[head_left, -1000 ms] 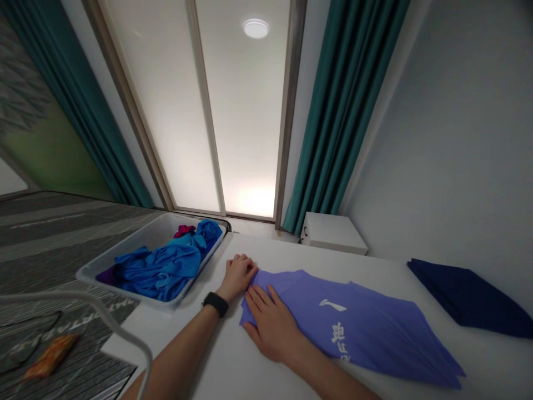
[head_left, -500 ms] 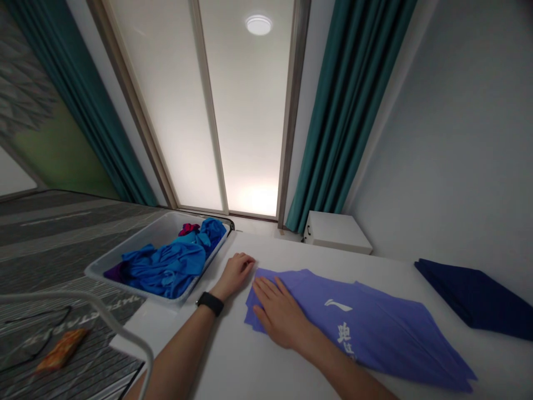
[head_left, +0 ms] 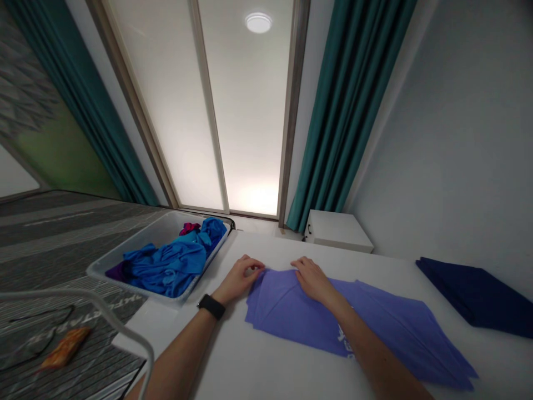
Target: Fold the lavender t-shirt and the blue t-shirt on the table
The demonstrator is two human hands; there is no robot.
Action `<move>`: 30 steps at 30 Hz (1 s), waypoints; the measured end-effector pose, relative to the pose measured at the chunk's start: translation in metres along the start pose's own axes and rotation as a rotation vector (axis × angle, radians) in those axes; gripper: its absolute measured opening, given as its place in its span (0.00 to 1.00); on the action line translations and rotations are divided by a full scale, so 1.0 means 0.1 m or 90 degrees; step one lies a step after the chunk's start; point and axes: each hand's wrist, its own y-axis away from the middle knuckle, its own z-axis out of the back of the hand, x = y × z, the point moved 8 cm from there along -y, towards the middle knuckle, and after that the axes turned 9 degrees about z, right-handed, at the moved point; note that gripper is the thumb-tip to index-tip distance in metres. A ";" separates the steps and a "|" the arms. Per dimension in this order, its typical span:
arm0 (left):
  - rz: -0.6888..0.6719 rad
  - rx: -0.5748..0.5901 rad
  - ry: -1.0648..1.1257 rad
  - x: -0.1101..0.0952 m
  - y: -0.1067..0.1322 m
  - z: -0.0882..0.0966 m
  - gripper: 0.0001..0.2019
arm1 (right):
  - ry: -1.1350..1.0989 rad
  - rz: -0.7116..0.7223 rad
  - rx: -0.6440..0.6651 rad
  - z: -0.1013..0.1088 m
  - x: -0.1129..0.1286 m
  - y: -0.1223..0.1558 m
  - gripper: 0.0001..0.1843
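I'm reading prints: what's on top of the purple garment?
The right hand and forearm cross the purple garment; the left hand is at its corner. White lettering shows beside the forearm; anything beneath is covered.

The right forearm hides some print on the purple garment (white fragments show).

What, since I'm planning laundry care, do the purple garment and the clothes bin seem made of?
Purple garment: probably smooth synthetic knit, matte; it lies thin and flat with soft creases.
Bin: likely molded plastic, slightly satiny; its pale, cloudy walls and rounded corners suggest so.
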 end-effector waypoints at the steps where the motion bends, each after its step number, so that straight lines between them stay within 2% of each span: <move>1: 0.005 -0.005 0.002 0.00 0.00 -0.01 0.10 | -0.004 -0.003 -0.005 -0.01 -0.01 0.00 0.17; 5: 0.005 0.030 0.002 0.00 0.02 -0.11 0.09 | -0.017 -0.017 -0.024 0.00 -0.01 -0.03 0.11; 9: 0.013 0.061 -0.012 0.03 0.02 -0.17 0.10 | -0.021 -0.022 -0.026 0.04 -0.02 -0.05 0.09; 16: 0.012 0.066 -0.025 0.03 0.01 -0.17 0.09 | 0.058 -0.024 -0.048 0.11 -0.01 -0.05 0.10; 20: -0.020 0.046 -0.092 -0.10 0.05 -0.12 0.10 | 0.041 -0.015 -0.073 0.09 0.00 -0.04 0.09; 25: -0.098 -0.030 -0.181 -0.40 0.29 -0.11 0.16 | 0.060 -0.034 -0.059 0.04 -0.06 -0.02 0.09; 28: -0.133 -0.017 -0.254 -0.48 0.50 -0.28 0.25 | 0.073 -0.044 -0.049 0.05 -0.07 -0.02 0.10; 30: -0.140 0.012 -0.309 -0.44 0.61 -0.42 0.28 | 0.067 -0.043 -0.049 0.07 -0.07 -0.02 0.09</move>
